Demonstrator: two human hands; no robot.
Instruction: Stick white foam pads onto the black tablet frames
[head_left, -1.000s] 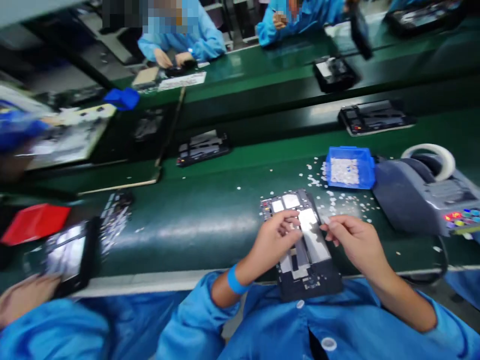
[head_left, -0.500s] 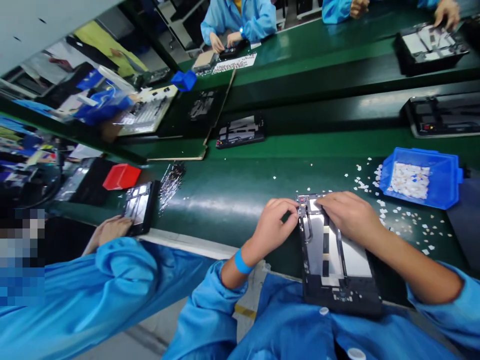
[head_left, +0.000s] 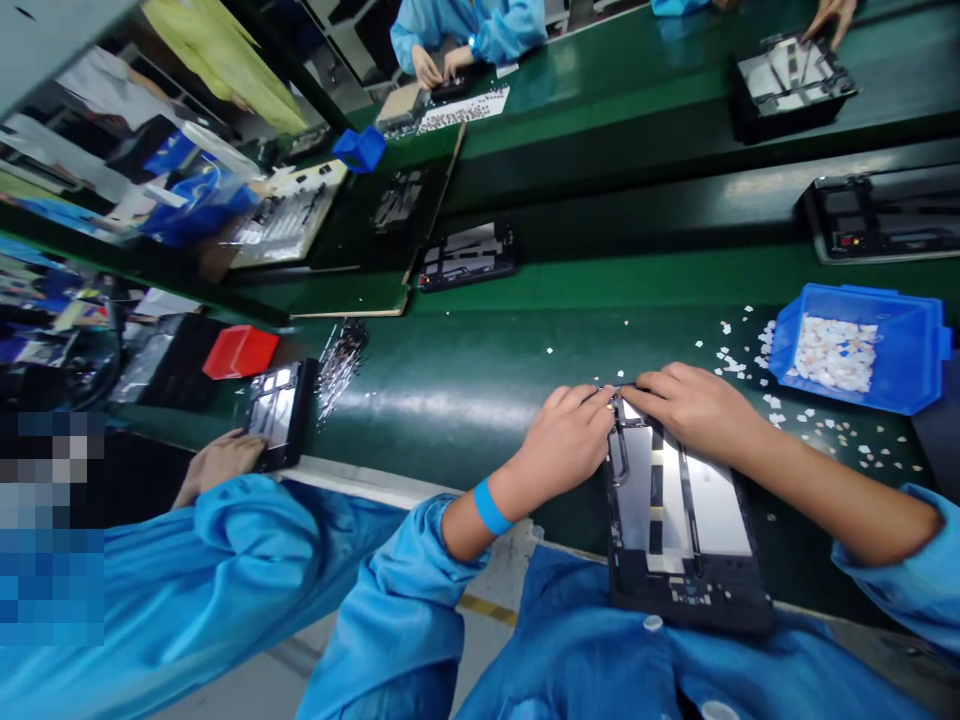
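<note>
The green conveyor bench is covered near its front edge by an open black tablet chassis, overhanging toward the person. Its far end is pinched by the left hand and pressed by the curled right hand. A blue bin of white bits sits well right, scattered white bits beside it

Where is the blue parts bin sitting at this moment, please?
In the head view the blue parts bin sits at the right on the green belt, beyond the right hand, with small white pieces inside it and scattered around it.
</note>
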